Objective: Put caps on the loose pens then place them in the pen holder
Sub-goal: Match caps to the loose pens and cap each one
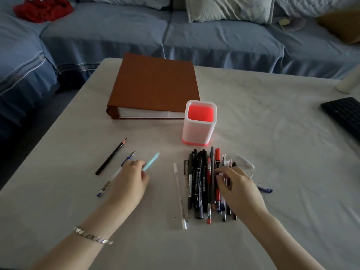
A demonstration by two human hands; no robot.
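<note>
White outside and glowing coral-red inside, the pen holder (199, 125) stands upright on the pale cloth of the table (272, 133), with nothing showing above its rim. Just in front of the pen holder, on the person's side, lies the pile of pens (200, 184): mostly black barrels, a few red, packed side by side and pointing roughly at the holder. A thin white pen (180, 193) lies along the pile's left edge, slightly apart.

The right hand (239, 185) rests on the right part of that pile, its fingers bent down among the barrels and the thumb drawn in close to them; I cannot tell whether they have closed on one. Beyond its knuckles, in front and to the right of the holder, lie clear caps (245, 162) and a blue cap (265, 189).

In front of the holder and to its left, the left hand (130, 180) has its fingers curled round the lower end of a light blue pen (151, 161), whose free end slants up towards the holder. A silver bracelet (92, 235) sits on that wrist. Further left lie a blue-and-white pen (112, 179) and a black pencil (111, 156), both loose on the cloth.

Just behind the holder, to its left, lies a closed brown binder (155, 84). Well to the holder's right, a black keyboard (344, 114) runs off the edge.
</note>
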